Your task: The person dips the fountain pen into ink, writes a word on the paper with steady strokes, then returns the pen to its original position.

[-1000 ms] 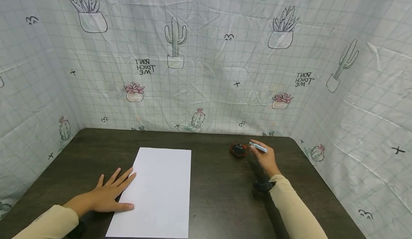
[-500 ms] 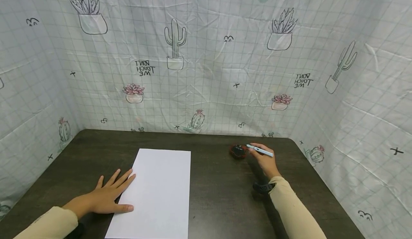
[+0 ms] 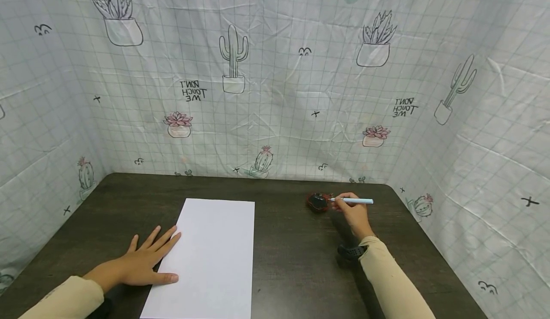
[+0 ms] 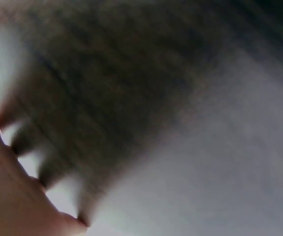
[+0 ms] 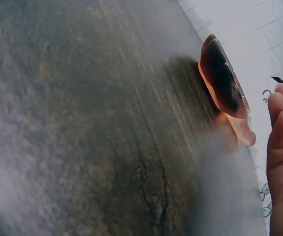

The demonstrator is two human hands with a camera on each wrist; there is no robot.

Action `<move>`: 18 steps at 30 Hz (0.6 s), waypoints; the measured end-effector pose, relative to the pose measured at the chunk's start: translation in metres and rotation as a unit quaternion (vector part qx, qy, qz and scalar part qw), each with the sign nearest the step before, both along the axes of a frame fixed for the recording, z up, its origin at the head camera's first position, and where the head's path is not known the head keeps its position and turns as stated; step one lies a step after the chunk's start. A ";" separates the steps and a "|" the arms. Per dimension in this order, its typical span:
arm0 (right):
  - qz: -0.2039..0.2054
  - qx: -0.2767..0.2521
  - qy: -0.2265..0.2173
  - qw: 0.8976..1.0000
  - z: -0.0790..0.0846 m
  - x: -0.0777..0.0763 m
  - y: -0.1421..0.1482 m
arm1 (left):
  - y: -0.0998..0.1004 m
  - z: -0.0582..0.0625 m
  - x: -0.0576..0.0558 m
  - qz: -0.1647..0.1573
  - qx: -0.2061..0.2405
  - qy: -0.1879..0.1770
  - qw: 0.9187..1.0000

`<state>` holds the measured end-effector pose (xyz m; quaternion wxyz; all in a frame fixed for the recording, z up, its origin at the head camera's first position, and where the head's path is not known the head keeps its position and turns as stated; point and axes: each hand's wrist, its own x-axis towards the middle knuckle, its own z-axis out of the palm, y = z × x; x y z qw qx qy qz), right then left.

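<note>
A blank white sheet of paper lies on the dark table. My left hand rests flat on the sheet's left edge, fingers spread; the left wrist view shows the same fingers at its lower left. At the back right, my right hand pinches a light blue pen between thumb and fingers. The pen's black pointed tip shows in the right wrist view. That tip points left, toward a small dish with a reddish see-through rim and dark contents. Whether tip and dish touch is unclear.
Dark wooden tabletop stretches between the paper and my right arm. A pale curtain printed with cacti hangs behind the table and along both sides. A black strap is around my right wrist.
The pen has swung in my right fingers from slanting down to the right to nearly level, with more of its body sticking out rightward. Left hand, paper and dish stay put.
</note>
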<state>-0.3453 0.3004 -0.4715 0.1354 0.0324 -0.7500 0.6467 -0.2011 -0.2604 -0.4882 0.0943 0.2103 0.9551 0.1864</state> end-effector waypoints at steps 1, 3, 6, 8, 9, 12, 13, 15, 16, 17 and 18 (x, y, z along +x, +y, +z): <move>0.000 0.001 0.001 1.000 0.000 0.000 0.000 | 0.000 0.000 0.000 -0.004 0.007 0.001 1.000; -0.001 0.002 0.003 1.000 0.001 0.001 0.000 | -0.001 -0.001 0.000 -0.003 0.005 0.004 1.000; 0.000 0.011 0.005 1.000 0.000 0.001 0.000 | -0.001 -0.001 0.000 -0.005 0.010 0.002 1.000; -0.001 0.013 0.005 1.000 -0.001 0.000 -0.001 | -0.001 -0.001 0.000 -0.005 0.009 0.001 1.000; -0.001 0.014 0.004 1.000 -0.001 0.000 -0.002 | -0.001 -0.001 -0.001 -0.004 0.008 -0.001 1.000; 0.002 0.023 0.004 1.000 -0.002 0.000 -0.003 | 0.000 -0.001 0.000 0.002 -0.006 -0.004 1.000; 0.003 0.025 0.003 1.000 -0.002 0.000 -0.003 | 0.000 -0.001 -0.001 0.005 -0.007 -0.006 1.000; 0.004 0.032 0.000 0.999 -0.001 -0.001 -0.003 | 0.001 -0.001 0.000 0.009 -0.012 -0.009 1.000; 0.007 0.039 0.000 0.999 -0.001 -0.002 -0.003 | 0.001 -0.001 0.000 0.009 -0.012 -0.010 1.000; 0.006 0.043 -0.003 0.999 -0.001 -0.002 -0.004 | 0.001 -0.002 -0.001 0.009 -0.012 -0.010 1.000; 0.002 0.050 -0.007 0.999 0.000 -0.003 -0.004 | 0.000 -0.002 -0.001 0.009 -0.011 -0.010 1.000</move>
